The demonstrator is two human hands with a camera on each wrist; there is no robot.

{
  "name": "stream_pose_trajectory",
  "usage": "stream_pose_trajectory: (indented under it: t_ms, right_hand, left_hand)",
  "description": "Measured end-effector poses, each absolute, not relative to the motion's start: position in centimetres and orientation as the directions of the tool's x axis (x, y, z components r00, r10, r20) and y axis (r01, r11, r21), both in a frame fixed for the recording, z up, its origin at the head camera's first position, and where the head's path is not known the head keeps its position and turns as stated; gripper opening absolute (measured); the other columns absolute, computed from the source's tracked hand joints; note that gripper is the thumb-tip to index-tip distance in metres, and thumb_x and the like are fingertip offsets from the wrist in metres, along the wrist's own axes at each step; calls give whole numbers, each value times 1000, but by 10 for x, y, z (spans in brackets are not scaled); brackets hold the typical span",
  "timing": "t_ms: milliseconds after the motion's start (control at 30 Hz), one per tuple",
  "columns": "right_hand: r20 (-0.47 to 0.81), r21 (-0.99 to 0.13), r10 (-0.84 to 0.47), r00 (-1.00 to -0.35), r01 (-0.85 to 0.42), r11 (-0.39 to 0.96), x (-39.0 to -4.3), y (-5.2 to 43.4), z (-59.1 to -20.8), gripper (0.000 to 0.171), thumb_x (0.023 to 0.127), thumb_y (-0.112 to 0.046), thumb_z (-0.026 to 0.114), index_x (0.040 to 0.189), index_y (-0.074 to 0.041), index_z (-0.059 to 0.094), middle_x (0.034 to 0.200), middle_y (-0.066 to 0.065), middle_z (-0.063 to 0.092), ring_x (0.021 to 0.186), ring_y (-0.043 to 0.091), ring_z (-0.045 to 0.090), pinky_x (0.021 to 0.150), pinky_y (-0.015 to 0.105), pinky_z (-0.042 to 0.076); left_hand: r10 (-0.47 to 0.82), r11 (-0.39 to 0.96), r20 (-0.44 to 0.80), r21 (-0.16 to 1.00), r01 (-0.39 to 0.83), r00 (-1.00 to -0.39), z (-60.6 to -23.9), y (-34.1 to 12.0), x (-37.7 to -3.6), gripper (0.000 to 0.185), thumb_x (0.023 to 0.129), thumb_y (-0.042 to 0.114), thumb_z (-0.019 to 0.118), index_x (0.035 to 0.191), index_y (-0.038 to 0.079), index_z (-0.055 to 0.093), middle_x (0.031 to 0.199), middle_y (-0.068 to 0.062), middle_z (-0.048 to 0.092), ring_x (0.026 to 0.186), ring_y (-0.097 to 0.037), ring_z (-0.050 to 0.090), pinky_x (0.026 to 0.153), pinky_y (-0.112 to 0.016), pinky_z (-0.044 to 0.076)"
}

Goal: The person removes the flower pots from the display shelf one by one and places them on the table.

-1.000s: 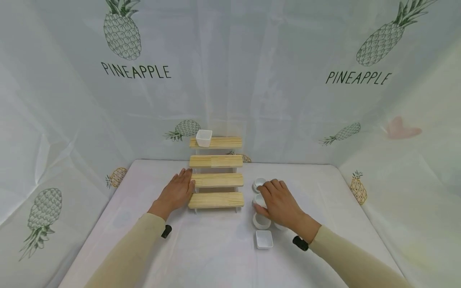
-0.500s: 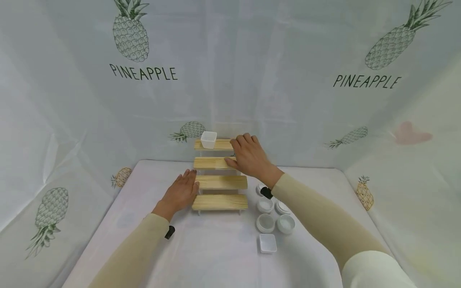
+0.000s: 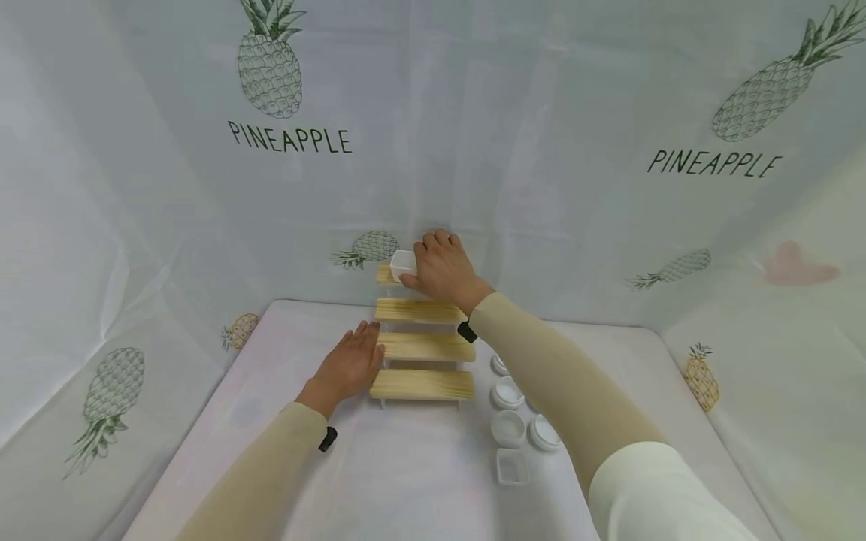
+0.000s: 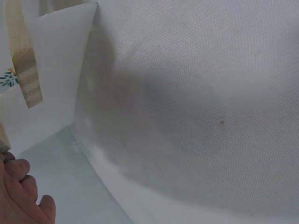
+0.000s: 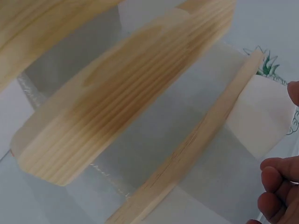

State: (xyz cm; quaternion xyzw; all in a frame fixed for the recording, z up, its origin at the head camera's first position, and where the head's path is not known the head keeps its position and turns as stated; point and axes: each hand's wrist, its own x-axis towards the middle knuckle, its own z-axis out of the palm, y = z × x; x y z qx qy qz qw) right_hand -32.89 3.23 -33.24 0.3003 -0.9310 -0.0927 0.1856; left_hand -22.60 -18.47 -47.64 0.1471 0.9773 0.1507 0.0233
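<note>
While pineapple-print sheeting walls a white table, left hand fingers flat beside wooden rack, right hand fingers' grip unclear.

One stepped wooden rack with four shelves. Two square white dishes: one on the top shelf, one near the tabletop's front edge. Four round white cups show beside the rack; the arm may hide more.
</note>
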Motion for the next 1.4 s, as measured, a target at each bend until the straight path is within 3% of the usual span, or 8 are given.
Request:
stream_pose_trajectory:
  t_ms: [133,367,467,667,900,1133,1400]
  right_hand:
    - [227,277,-576,-786,-515,812,-333,29,-332,65,105,-66,49,117,-5,68,123,13,61,115,32,51,98,45,45]
    - [218,275,-586,-780,-527,804,-333,28,-330,58,105,-60,54,118,-6,68,115,9,62,112,30,53,99,46,46]
    - [259,294,-615,-745,-546,785,-330,34,-331,58,102,-60,59,116,-4,67,112,10,63,109,31,55,95,46,48]
    - [378,381,-692,-615,-577,722,-323,51,-340,54,101,-57,61,102,-3,64,99,11,62,93,31,56,80,41,50]
    - [379,386,-705,-599,-590,709,-313,69,-344,53,102,-59,58,96,-6,58,90,8,53,86,29,48,77,38,41]
    - [376,384,-735,-564,-628,677,-294,94,-347,56,102,-58,60,109,-2,62,90,9,54,84,28,45,77,39,41]
    - [423,409,-755,-501,-637,653,-269,124,-359,57,99,-57,64,109,-1,62,89,9,55,80,28,45,72,36,37]
  left_hand:
    - [301,914,-7,289,286,-954,-478,-184,-226,68,117,42,17,167,-3,17,174,-20,23,164,-36,15,134,-54,15]
    - [305,912,3,288,293,-952,-481,-186,-226,69,117,44,17,167,-2,18,174,-18,23,164,-35,15,134,-53,16]
    - [304,912,-4,290,290,-953,-479,-184,-225,69,117,45,16,168,-2,17,174,-18,22,164,-34,15,134,-53,16]
    - [294,915,-16,293,276,-956,-478,-183,-224,68,117,44,17,168,-2,16,175,-18,21,164,-34,13,134,-53,14]
    - [294,912,-1,300,280,-956,-480,-183,-225,68,117,42,16,168,-2,16,175,-19,21,164,-36,13,134,-54,13]
    - [286,916,-14,297,269,-958,-475,-182,-225,68,117,43,16,168,-2,16,175,-19,21,164,-36,14,134,-54,14]
    - [294,912,-19,304,275,-956,-473,-181,-225,67,117,41,17,167,-3,16,174,-21,21,164,-37,14,134,-55,14]
